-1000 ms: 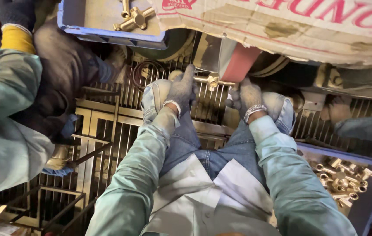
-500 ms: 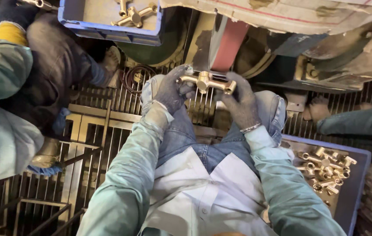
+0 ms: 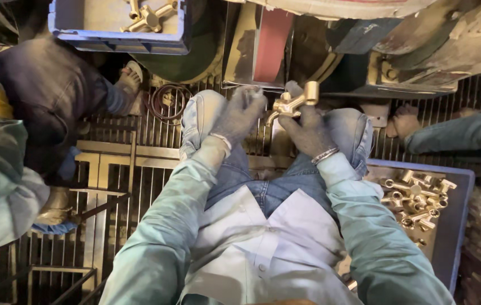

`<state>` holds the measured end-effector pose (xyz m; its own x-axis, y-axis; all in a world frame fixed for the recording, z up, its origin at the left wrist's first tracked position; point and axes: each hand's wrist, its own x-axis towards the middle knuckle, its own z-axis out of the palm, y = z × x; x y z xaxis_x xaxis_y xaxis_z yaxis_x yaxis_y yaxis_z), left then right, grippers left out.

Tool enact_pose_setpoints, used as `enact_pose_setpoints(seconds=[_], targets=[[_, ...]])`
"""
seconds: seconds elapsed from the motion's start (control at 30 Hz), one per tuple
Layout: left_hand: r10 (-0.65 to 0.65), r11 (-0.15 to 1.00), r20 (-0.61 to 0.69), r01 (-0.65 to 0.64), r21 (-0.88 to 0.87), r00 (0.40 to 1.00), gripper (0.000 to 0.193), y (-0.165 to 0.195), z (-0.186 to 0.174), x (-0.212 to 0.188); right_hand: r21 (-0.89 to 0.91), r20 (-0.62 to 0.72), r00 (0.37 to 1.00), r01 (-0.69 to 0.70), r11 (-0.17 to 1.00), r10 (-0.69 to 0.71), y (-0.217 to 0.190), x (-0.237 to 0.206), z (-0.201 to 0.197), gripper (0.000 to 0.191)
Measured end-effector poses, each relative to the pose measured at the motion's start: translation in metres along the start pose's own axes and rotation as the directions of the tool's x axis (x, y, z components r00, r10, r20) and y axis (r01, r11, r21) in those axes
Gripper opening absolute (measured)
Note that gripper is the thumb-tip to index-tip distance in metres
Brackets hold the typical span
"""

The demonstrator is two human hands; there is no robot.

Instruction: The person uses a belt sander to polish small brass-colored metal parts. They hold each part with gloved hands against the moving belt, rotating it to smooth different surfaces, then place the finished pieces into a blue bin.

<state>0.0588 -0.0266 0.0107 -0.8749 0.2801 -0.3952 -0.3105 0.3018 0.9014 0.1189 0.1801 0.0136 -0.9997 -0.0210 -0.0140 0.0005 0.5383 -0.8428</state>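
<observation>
**Brass fitting held up to the red belt**

Obs: Both hands are gloved. The right hand (image 3: 308, 133) is closed around a brass fitting (image 3: 292, 103), fingers wrapped on its lower stem; the upper arm of the fitting sticks out free, tilted up to the right. The left hand (image 3: 241, 113) is curled loosely just left of the fitting. I cannot tell whether its fingertips touch the brass.

Position: The fitting sits just below and right of the red belt (image 3: 271, 45), near it but apart. Both knees flank the fitting. The floor grate (image 3: 139, 147) lies under it.

Surroundings: A blue tray (image 3: 455, 226) of similar brass parts lies well right of and below the fitting. A second blue bin (image 3: 116, 28) with a few brass pieces is far up-left of it. Another person's leg (image 3: 54, 90) is left of the fitting, and another's arm (image 3: 466, 135) right of it.

Judgement, method:
- The fitting is irregular and heavy for its size, so it likely twists when pressed to the belt. A two-hand hold on opposite arms would steady it.
- Keep glove tips back from the belt edge; the knit could catch.
- Present one face flat, with light pressure, then turn.
- Brass heats quickly; short contacts seem safer.
</observation>
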Motion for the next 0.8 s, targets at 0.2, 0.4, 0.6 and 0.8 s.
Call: enact_pose_setpoints(seconds=[0.2, 0.4, 0.6, 0.8], targets=[[0.106, 0.937, 0.319, 0.013, -0.350, 0.942, 0.053, 0.003, 0.001, 0.010, 0.004, 0.007, 0.994, 0.111, 0.994, -0.111, 0.009, 0.018, 0.007, 0.068], [-0.067, 0.945, 0.230, 0.136, -0.298, 0.971, 0.035, -0.001, -0.001, 0.031, 0.024, 0.051, 0.995, 0.085, 0.996, -0.086, -0.001, 0.047, 0.007, 0.046], [-0.102, 0.807, 0.201, 0.199, -0.556, 0.974, 0.018, -0.004, 0.002, 0.050, 0.228, 0.151, 0.962, -0.259, 0.939, 0.229, -0.012, 0.073, 0.007, 0.040], [-0.098, 0.841, 0.170, 0.172, -0.512, 0.981, 0.017, -0.006, 0.003, 0.050, 0.148, 0.096, 0.984, -0.164, 0.975, 0.151, -0.004, 0.081, 0.004, 0.036]])
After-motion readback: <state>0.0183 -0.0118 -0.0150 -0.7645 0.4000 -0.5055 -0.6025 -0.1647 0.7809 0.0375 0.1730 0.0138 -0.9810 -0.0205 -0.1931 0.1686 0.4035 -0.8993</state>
